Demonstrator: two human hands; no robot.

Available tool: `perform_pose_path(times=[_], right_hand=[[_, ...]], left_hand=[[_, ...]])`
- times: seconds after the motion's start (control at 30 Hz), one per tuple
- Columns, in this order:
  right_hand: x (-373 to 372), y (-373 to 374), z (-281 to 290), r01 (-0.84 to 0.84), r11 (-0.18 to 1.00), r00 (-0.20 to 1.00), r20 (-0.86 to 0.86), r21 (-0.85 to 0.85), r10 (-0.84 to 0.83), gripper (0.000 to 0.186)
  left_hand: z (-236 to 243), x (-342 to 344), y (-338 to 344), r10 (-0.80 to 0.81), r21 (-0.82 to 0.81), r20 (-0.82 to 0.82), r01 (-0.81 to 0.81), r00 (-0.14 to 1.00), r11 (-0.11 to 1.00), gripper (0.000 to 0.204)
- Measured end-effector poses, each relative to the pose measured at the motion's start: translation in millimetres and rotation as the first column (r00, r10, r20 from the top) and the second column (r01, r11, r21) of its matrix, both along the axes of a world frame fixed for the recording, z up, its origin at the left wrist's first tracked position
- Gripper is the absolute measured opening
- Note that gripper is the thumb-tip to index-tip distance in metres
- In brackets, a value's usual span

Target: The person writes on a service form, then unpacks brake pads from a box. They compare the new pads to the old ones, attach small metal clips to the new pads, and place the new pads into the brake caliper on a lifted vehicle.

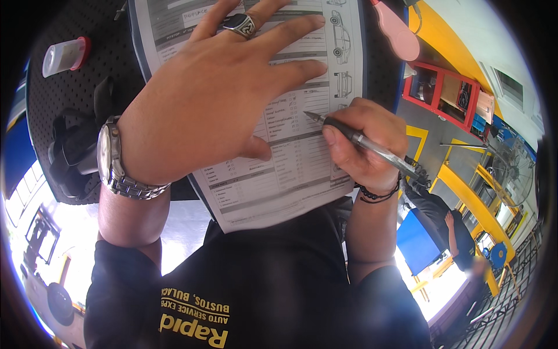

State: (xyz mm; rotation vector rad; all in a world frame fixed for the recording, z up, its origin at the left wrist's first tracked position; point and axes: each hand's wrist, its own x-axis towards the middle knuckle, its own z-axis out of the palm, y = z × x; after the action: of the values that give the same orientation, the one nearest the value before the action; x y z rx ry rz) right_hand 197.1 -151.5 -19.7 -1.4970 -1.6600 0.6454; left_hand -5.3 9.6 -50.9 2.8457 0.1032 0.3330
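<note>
A printed checklist form with small car drawings down its right side lies on a dark board, whose edge shows along the left. Spread across the upper part of the paper is my left hand, fingers apart, pressing it down; a ring and a metal watch are on it. My right hand grips a ballpoint pen with a dark grip and clear barrel. Its tip is over or on the rows of checkboxes mid-sheet; I cannot tell whether it touches.
A dark perforated surface lies beneath, carrying a clear cup with a red rim and black straps or tools. A pink object sits at upper right. Beyond are a red cabinet, a fan and another person.
</note>
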Motion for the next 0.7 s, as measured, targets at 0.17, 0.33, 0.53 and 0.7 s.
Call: perform_pose_path(times=[0.17, 0.33, 0.53, 0.7], right_hand=[[6, -2, -3, -0.077, 0.997, 0.997, 0.008, 0.014, 0.077, 0.023], [4, -2, -2, -0.055, 0.998, 0.998, 0.007, 0.001, 0.055, 0.024], [4, -1, 2, -0.09, 0.996, 0.994, 0.066, 0.001, 0.089, 0.026], [3, -2, 0, -0.102, 0.995, 0.993, 0.067, 0.013, 0.101, 0.027]], left_hand=[[63, 6, 4, -0.067, -0.289, -0.409, -0.06, 0.91, 0.955, 0.088], [52, 5, -4, 0.015, -0.095, -0.385, -0.056, 0.923, 0.994, 0.088], [38, 2, -8, 0.061, 0.014, -0.305, -0.059, 0.95, 0.998, 0.088], [46, 5, -7, 0.046, -0.006, -0.365, -0.052, 0.93, 0.999, 0.089]])
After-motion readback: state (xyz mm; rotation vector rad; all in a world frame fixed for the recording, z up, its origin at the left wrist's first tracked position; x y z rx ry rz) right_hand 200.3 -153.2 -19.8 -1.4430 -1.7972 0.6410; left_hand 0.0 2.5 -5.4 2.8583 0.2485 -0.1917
